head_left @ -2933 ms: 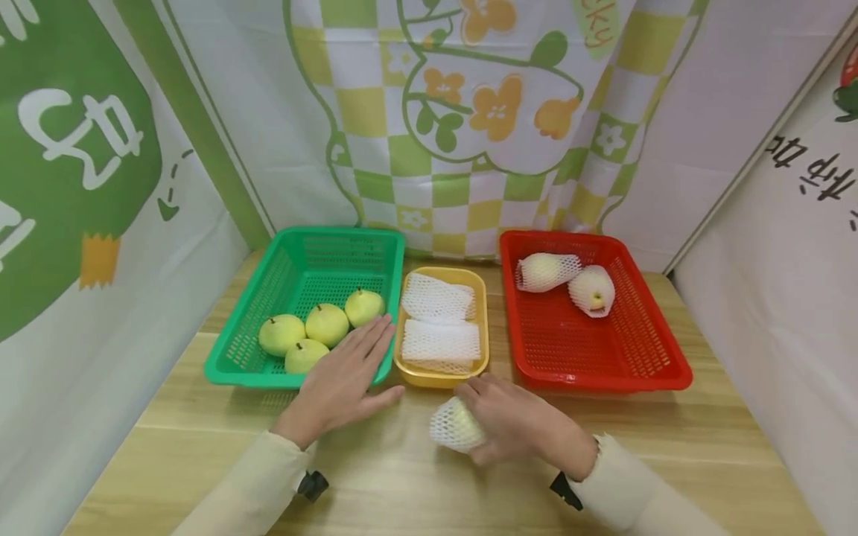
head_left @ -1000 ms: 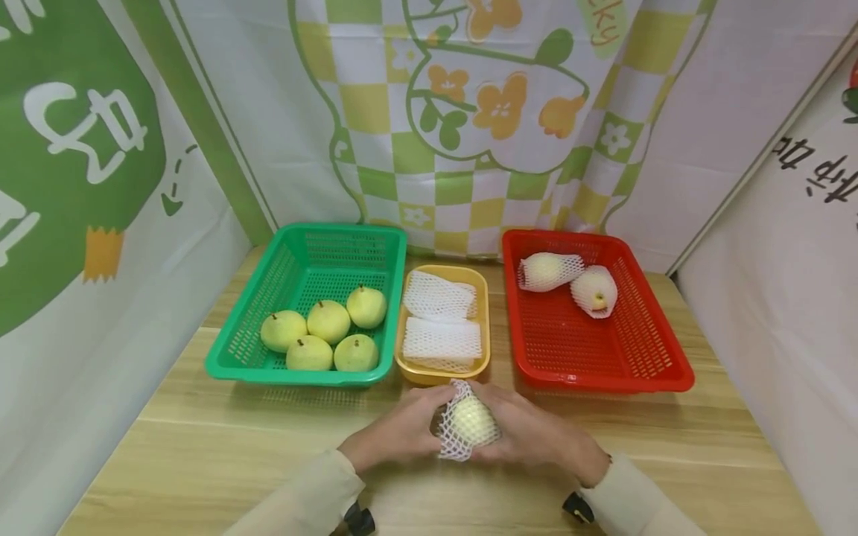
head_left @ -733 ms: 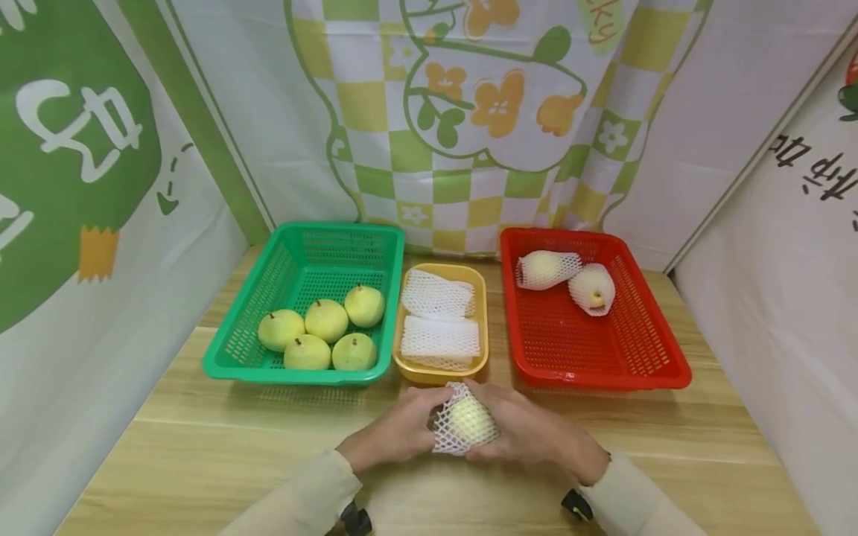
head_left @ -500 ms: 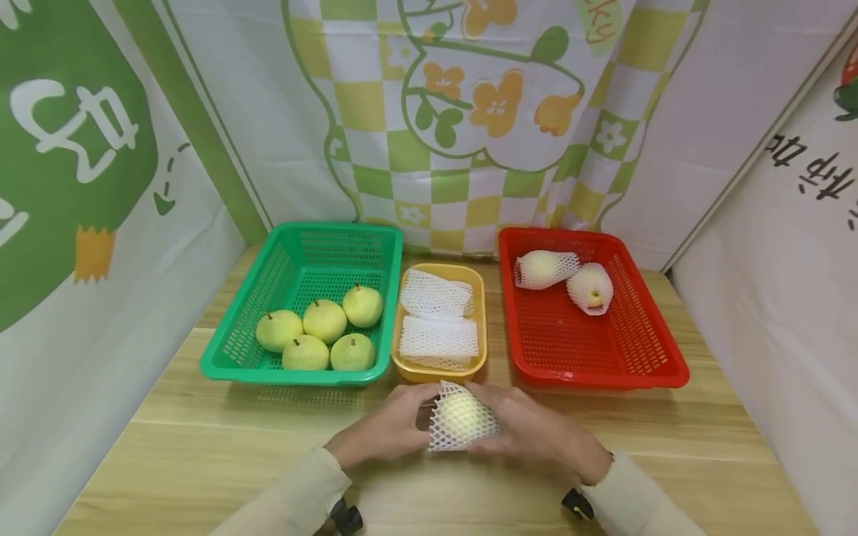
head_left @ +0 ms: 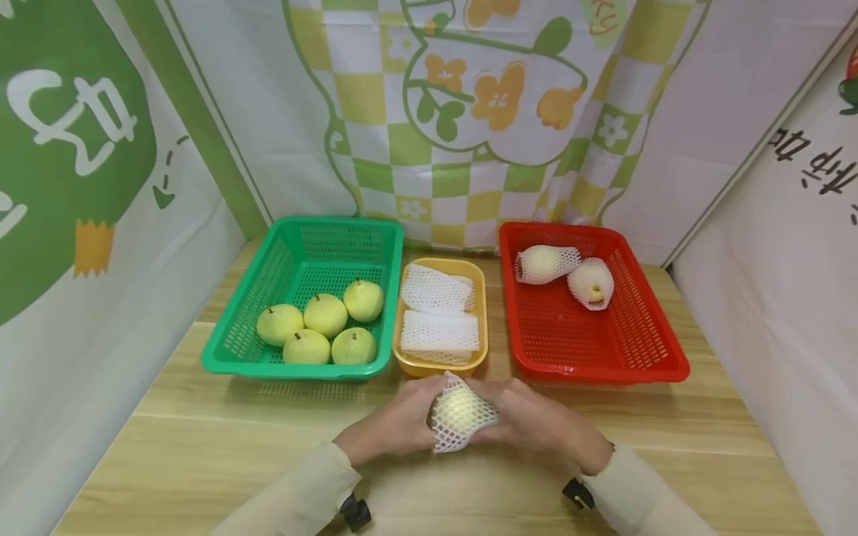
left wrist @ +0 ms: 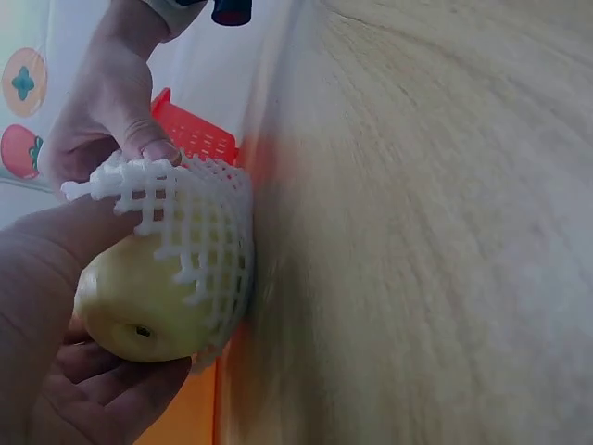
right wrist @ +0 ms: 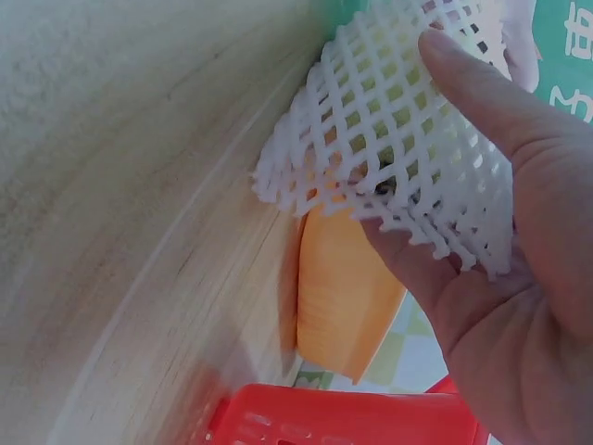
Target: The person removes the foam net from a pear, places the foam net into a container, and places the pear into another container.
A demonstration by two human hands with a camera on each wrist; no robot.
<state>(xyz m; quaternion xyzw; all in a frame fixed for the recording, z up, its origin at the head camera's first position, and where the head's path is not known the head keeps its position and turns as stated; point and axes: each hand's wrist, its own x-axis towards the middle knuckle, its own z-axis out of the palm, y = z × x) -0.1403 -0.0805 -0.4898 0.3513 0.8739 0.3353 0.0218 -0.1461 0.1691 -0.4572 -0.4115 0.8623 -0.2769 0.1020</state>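
Note:
A pale yellow-green pear [left wrist: 139,297] sits in a white foam net [head_left: 462,417] above the table, between both hands. My left hand [head_left: 402,420] grips it from the left; in the left wrist view the thumb hooks into the net's rim and fingers lie under the pear, whose end with a dark spot is bare. My right hand [head_left: 536,417] holds the netted pear from the right. In the right wrist view its thumb presses on the net [right wrist: 371,111], which extends past the pear as a loose end. Some fingers are hidden behind the pear.
A green basket [head_left: 228,365] with several bare pears [head_left: 325,316] stands left. The yellow tray [head_left: 482,313] in the middle holds folded foam nets [head_left: 439,331]. Right is a red basket [head_left: 590,372] with two netted pears [head_left: 590,284]. Fabric walls [head_left: 462,179] enclose the wooden table [head_left: 201,447].
My left hand has left the green basket's edge and taken hold of the netted pear beside my right hand. Over the last second both hands shift only slightly while handling the net.

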